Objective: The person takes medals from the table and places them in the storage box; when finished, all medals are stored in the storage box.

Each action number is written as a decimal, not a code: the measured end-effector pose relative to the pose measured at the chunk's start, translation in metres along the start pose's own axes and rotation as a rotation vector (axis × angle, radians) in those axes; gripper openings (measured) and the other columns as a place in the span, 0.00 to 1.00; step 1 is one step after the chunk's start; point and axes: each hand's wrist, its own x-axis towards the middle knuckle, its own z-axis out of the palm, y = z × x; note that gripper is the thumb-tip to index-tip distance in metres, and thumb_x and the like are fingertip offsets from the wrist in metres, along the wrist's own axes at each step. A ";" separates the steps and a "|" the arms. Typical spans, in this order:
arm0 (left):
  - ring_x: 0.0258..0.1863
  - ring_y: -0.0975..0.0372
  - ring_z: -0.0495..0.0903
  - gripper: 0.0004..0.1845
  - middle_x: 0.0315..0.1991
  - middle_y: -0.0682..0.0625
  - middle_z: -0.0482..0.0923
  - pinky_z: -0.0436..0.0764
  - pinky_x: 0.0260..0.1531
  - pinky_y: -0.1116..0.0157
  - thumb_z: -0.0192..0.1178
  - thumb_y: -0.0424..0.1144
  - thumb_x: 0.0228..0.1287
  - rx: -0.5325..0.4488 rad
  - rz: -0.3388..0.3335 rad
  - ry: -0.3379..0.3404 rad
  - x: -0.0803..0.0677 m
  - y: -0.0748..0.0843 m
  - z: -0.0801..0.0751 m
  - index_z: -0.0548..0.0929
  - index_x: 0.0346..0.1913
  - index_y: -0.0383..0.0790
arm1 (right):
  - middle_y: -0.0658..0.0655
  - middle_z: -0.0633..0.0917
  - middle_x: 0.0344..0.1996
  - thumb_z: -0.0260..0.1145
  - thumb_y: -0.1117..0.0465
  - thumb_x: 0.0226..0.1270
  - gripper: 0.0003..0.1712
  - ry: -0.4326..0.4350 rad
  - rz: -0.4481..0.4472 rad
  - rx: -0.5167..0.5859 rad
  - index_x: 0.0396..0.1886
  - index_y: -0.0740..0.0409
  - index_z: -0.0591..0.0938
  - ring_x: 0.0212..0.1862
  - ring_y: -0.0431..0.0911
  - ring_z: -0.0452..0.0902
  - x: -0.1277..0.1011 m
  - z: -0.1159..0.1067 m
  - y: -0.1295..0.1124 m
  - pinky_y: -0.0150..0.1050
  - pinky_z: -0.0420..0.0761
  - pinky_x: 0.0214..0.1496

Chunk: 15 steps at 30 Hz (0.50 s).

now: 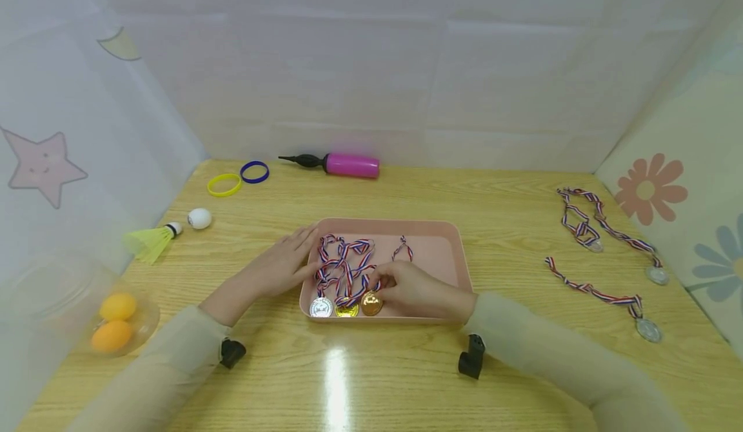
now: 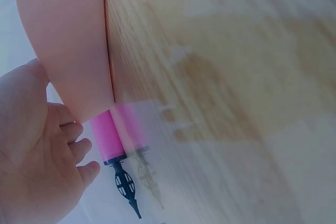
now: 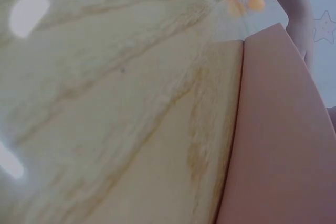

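While the left hand (image 1: 284,264) rests at the left rim of the pink tray (image 1: 438,258), its fingers nearly straight and touching the edge, the right hand (image 1: 413,288) pinches a gold medal (image 1: 371,304) between thumb and curled fingers. That medal is inside the tray, near its front wall. Just to its left lies a yellow medal (image 1: 347,309), and beyond that a silver medal (image 1: 320,307) near the front left corner. Striped ribbons (image 1: 346,261) lie tangled behind the three, over the left half of the tray; a short loop shows behind the right hand.

Well apart on the right of the worktop (image 1: 499,225) are three more medals (image 1: 648,330) with twisted ribbons. Behind the tray lies a pink pump (image 1: 352,165), its black nozzle pointing left. Further left are a blue band (image 1: 255,172), a yellow band (image 1: 224,185) just beside it, a white ball (image 1: 200,218) and a shuttlecock (image 1: 149,244). Two orange balls (image 1: 112,337) sit in a clear jar (image 1: 148,325) at the left.
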 end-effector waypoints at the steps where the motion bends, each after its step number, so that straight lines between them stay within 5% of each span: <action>1: 0.68 0.44 0.46 0.35 0.70 0.35 0.44 0.51 0.64 0.47 0.45 0.47 0.71 -0.001 0.000 -0.001 0.000 0.000 0.000 0.48 0.69 0.26 | 0.46 0.77 0.23 0.64 0.72 0.57 0.07 -0.008 0.002 -0.002 0.31 0.57 0.80 0.29 0.38 0.71 0.000 -0.001 0.001 0.31 0.74 0.32; 15: 0.67 0.43 0.46 0.35 0.70 0.35 0.44 0.51 0.63 0.47 0.45 0.47 0.71 -0.005 -0.006 0.000 0.000 0.000 0.000 0.48 0.70 0.26 | 0.54 0.78 0.27 0.59 0.74 0.61 0.12 -0.190 0.063 0.197 0.44 0.64 0.79 0.24 0.42 0.74 0.002 -0.009 -0.002 0.35 0.79 0.27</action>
